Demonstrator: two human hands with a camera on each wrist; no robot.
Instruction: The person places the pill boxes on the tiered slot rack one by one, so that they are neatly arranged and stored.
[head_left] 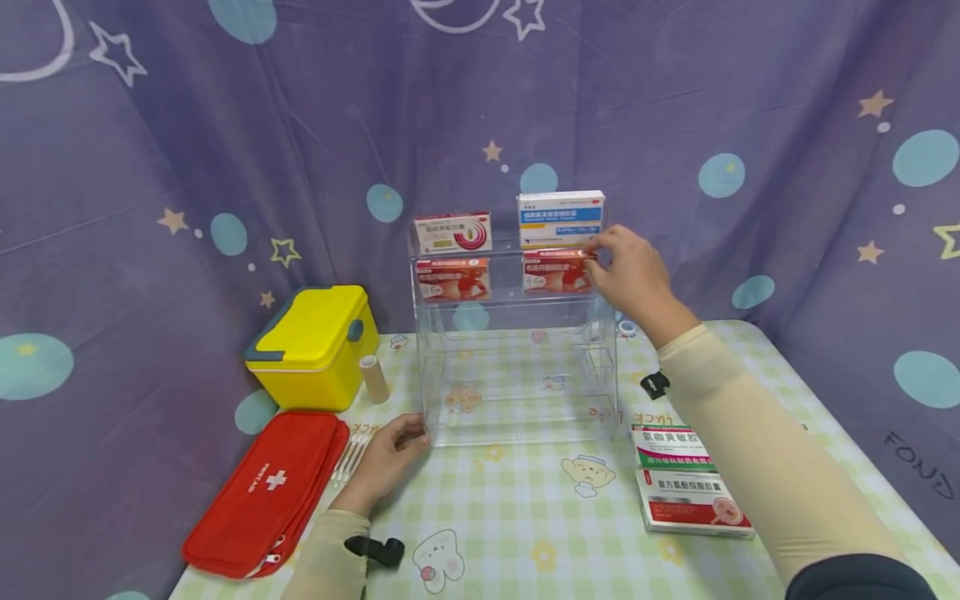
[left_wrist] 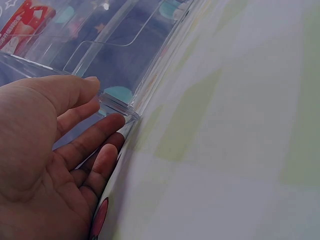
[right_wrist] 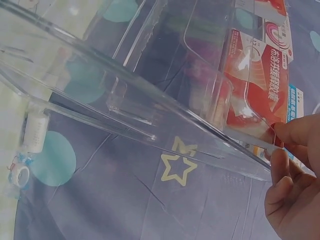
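A clear acrylic tiered rack [head_left: 517,437] stands on the checked tablecloth. Its top step holds a white-and-red box [head_left: 452,232] and a blue-and-white box [head_left: 560,218]. The step below holds two red medicine boxes, one at the left [head_left: 452,279] and one at the right [head_left: 555,271]. My right hand [head_left: 600,250] pinches the right end of the right red box [right_wrist: 255,80], with thumb and fingers [right_wrist: 295,132] at the rack's rail. My left hand [head_left: 416,437] rests with relaxed fingers against the rack's lower left front corner [left_wrist: 122,107], holding nothing.
A yellow case [head_left: 315,346] and a red first-aid pouch [head_left: 266,492] lie left of the rack, with a small beige roll [head_left: 372,379] and cotton swabs [head_left: 348,458] between. Two more medicine boxes [head_left: 671,447] [head_left: 693,502] lie at the right front. A purple curtain hangs behind.
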